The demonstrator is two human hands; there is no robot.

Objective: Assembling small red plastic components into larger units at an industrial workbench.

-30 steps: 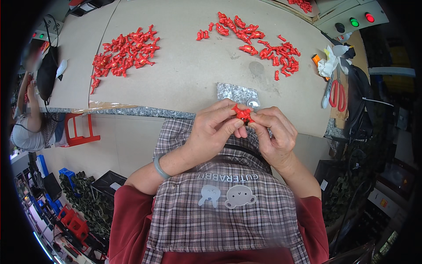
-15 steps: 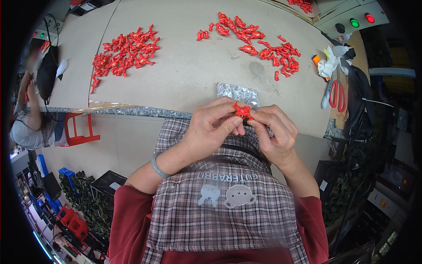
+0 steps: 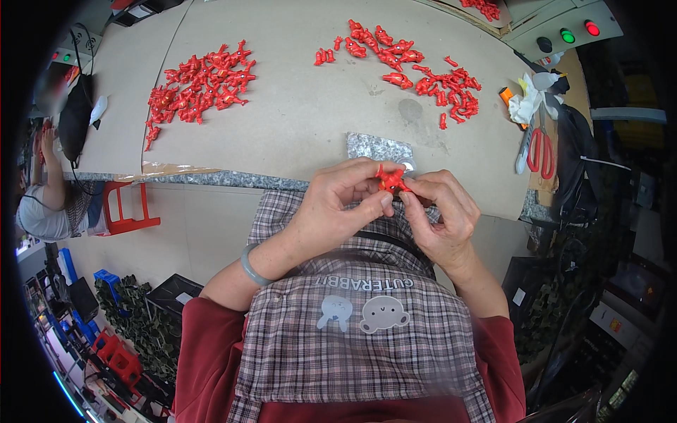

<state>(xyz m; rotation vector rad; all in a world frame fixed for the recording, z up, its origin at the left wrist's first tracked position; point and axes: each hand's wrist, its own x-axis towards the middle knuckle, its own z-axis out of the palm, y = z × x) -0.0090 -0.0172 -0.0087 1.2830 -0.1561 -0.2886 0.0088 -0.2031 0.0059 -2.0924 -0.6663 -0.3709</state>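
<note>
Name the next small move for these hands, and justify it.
Probably a light press by the right hand while the left hand steadies the small red figure: both hands pinch it, the right one at its edge.

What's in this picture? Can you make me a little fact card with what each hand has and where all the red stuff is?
Left hand: pinching a small red figure
Right hand: holding the same figure from its right side
Left side of table: a pile of red figures
Right half of table: scattered red pieces, many of them small
Tool: red-handled scissors, near the table's right edge
Clothes: checked apron
Left wrist: pale bracelet
</note>
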